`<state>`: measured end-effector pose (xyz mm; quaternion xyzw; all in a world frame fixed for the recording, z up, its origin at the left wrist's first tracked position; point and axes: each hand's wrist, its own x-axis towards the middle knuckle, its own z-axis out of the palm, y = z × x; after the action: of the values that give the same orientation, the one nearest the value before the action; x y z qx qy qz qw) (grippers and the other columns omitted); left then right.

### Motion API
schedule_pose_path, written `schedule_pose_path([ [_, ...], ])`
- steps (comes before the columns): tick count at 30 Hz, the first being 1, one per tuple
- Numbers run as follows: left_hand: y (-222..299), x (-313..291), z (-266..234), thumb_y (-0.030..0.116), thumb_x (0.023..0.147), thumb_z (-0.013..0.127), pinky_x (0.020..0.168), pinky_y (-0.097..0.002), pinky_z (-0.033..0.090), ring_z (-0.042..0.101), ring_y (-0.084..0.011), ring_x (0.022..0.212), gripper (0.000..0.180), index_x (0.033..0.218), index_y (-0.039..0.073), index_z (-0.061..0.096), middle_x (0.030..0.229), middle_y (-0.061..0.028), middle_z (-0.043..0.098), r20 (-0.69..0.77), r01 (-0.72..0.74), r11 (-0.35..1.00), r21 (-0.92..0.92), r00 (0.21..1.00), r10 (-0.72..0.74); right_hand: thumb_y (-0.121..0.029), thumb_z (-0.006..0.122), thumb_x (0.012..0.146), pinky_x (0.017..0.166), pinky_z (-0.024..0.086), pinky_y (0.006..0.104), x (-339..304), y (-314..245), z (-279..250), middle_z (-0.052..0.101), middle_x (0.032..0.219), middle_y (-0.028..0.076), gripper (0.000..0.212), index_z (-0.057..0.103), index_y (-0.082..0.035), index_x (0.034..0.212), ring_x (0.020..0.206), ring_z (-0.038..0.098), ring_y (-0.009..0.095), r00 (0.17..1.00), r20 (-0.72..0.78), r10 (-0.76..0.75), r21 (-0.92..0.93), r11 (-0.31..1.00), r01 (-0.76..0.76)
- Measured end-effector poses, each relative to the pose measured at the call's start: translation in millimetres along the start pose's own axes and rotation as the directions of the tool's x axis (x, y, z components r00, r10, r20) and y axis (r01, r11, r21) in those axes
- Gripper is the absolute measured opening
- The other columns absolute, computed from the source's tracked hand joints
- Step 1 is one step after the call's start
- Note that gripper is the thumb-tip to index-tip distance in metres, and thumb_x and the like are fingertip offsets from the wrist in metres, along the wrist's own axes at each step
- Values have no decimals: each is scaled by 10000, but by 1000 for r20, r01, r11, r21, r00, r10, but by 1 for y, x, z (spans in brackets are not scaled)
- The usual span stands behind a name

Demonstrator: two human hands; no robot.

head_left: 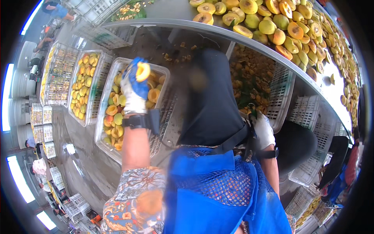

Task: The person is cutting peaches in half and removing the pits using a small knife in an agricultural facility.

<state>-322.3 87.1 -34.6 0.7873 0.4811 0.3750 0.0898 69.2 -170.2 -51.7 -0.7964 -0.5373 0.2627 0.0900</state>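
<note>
My left hand [134, 91], in a white glove with blue-coated fingers, grips a halved peach [143, 72]. Its orange cut face and central hollow show. The hand is over a white plastic crate [168, 78] filled with yellow and green peaches, several of them halved. At my right side, my right hand [263, 128], gloved in white, is closed around a small hand tool [253, 113] with a dark green handle and a loop-like metal end. Part of the tool is hidden by the fingers, and its exact kind cannot be made out.
A metal-edged table [249, 41] heaped with halved peaches [300, 31] runs across the front and right. Two more full crates [80, 87] stand to the left. Under the table lie peach scraps [249, 74] beside a white crate [281, 89]. Crate stacks and other people are farther off.
</note>
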Motion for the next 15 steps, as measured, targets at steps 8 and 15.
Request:
schedule_pose_path([
  [8,-117,-59,24,201,927,581,887,-326,477,629,-226,1002,290,1119,-5,651,1095,-102,669,-7,460,772,-438,857,-515,-323,494,938,918,429,470,5,7,11,596,1141,281,448,529,-1,1247,1115,538,432,1000,25,-15,53,999,13],
  [15,-108,-63,30,100,903,579,852,-297,482,623,-177,935,242,1106,4,671,1039,-56,674,-41,650,526,-549,607,-793,-219,466,910,940,443,441,-1,-12,-3,520,1253,254,357,606,-54,1194,1136,525,407,988,77,-133,-121,983,141],
])
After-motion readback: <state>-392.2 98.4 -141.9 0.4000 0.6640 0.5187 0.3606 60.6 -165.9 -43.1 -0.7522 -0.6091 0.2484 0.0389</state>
